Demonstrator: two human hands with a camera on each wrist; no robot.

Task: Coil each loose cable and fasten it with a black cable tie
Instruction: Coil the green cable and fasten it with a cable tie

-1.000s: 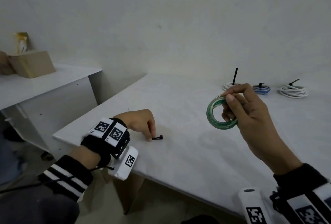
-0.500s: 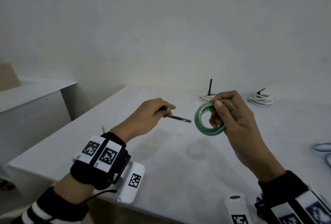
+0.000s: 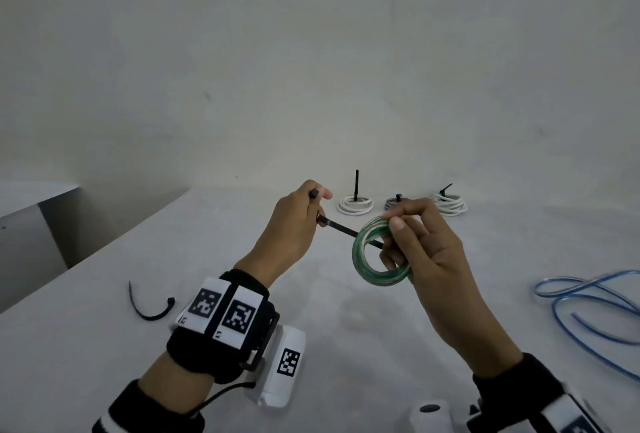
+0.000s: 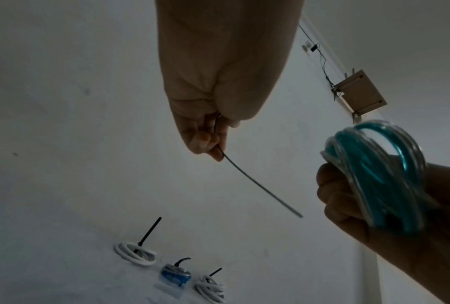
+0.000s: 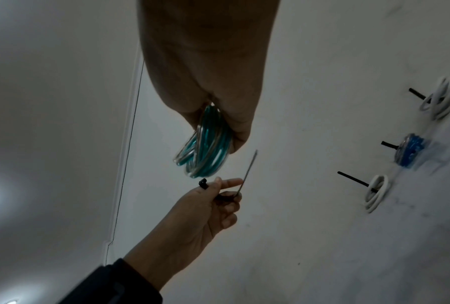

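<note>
The right hand [image 3: 427, 252] is gripping a green cable coil [image 3: 375, 252] above the white table [image 3: 346, 322], thumb over the top of the loops and fingers curled through the centre. The left hand [image 3: 294, 225] is pinching a black cable tie [image 3: 341, 228] near its head, fingers closed on the strap; the head is protruding above the forefinger. The tie's free end is pointing toward the right hand's grip. In the head view the tip is overlapping the coil's opening; in both wrist views it is sitting just short of the coil, so whether it is touching cannot be told.

Beyond both hands, three tied coils are lying on the table: a white coil [image 3: 355, 205], a blue coil [image 3: 394, 203] and a second white coil [image 3: 450, 205]. A loose blue cable [image 3: 588, 304] is lying outboard of the right hand. A spare cable tie [image 3: 150, 308] is lying outboard of the left wrist.
</note>
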